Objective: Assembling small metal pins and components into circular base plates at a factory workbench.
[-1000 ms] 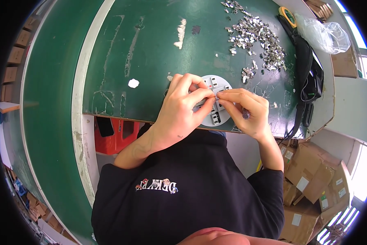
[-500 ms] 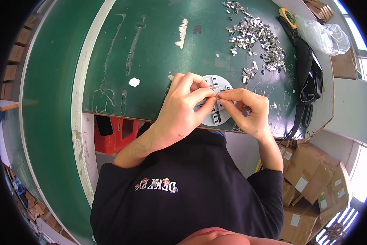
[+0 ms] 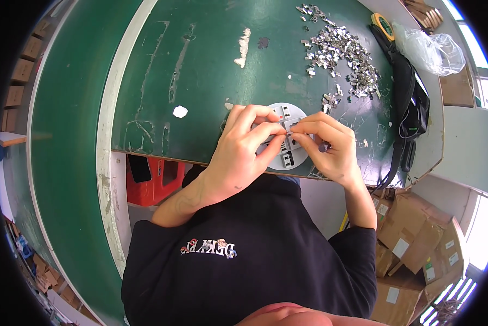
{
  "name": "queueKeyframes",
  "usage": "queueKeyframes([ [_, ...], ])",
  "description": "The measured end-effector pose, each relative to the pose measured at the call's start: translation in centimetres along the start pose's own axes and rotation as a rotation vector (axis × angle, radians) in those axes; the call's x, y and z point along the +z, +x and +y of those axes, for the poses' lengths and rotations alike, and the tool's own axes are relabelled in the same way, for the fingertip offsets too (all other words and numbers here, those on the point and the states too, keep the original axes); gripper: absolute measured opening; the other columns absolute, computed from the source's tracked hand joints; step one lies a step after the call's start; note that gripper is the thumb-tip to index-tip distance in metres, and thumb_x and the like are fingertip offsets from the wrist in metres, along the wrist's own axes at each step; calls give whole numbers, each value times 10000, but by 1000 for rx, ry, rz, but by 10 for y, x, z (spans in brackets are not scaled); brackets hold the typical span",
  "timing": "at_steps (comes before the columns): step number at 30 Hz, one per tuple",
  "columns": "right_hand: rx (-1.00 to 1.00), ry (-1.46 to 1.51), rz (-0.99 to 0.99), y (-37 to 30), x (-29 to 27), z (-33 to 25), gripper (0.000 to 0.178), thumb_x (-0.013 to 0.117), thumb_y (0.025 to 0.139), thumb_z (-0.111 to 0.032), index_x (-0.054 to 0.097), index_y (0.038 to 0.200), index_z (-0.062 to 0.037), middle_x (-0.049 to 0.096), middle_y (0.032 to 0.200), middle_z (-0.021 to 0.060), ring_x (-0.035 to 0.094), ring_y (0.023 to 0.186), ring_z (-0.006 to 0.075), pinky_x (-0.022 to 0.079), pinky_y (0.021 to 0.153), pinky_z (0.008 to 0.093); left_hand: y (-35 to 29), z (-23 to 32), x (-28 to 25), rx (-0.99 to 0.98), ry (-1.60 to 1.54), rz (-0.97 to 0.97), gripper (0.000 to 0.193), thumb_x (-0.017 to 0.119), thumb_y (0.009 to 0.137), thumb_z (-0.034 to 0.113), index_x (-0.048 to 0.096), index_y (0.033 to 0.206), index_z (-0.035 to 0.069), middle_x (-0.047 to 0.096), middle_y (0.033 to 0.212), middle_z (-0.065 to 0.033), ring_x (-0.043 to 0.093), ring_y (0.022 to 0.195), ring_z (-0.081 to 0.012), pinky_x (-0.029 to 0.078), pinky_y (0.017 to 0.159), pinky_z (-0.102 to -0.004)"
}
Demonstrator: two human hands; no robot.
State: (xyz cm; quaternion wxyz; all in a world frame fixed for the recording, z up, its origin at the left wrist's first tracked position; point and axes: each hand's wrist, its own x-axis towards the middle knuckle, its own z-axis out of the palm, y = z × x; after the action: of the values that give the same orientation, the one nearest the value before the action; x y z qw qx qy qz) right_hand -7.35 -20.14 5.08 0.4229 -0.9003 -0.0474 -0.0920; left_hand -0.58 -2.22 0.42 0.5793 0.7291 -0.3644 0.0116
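Note:
A round light-grey disc [image 3: 277,163] with raised blocks and slots lies on the green table near its front edge, partly covered by my hands. My left hand [image 3: 246,138] reaches over its left side, thumb and forefinger pinched together above the middle. Whatever those fingertips hold is too small to name. From the right, my right hand [image 3: 333,142] bends over the disc, its thumb and fingertips close to the left ones. A dark, round-ended rod [image 3: 324,146] is tucked in its curled fingers; the rest of the rod is hidden.
Many small shiny metal clips [image 3: 344,51] lie scattered at the far right. Beside them are a black bag [image 3: 411,95], a yellow tape roll [image 3: 383,26] and a clear plastic bag [image 3: 431,51]. A red stool [image 3: 162,182] stands under the table; cardboard boxes [image 3: 412,228] are stacked at lower right.
The fingertips of my two hands, which met over the disc, now show a small gap. The whole view has shifted slightly; the disc stays between my hands.

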Motion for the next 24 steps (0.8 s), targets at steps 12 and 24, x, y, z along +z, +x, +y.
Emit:
queueKeyframes([
  [12,-145,-128,-121,10,-2,10,127,683,801,40,672,917,-11,660,915,62,574,613,200,467,533,282,-5,-3,-8,0,2,28,130,757,769,-70,708,873,-9,625,1053,-48,520,871,-156,453,712,-259],
  [24,-297,-270,-195,17,2,7,184,688,749,30,638,921,-13,619,895,71,549,582,228,467,517,308,-5,-3,-10,-54,7,16,136,758,758,-71,707,870,-14,620,1048,-46,538,871,-153,460,711,-253],
])
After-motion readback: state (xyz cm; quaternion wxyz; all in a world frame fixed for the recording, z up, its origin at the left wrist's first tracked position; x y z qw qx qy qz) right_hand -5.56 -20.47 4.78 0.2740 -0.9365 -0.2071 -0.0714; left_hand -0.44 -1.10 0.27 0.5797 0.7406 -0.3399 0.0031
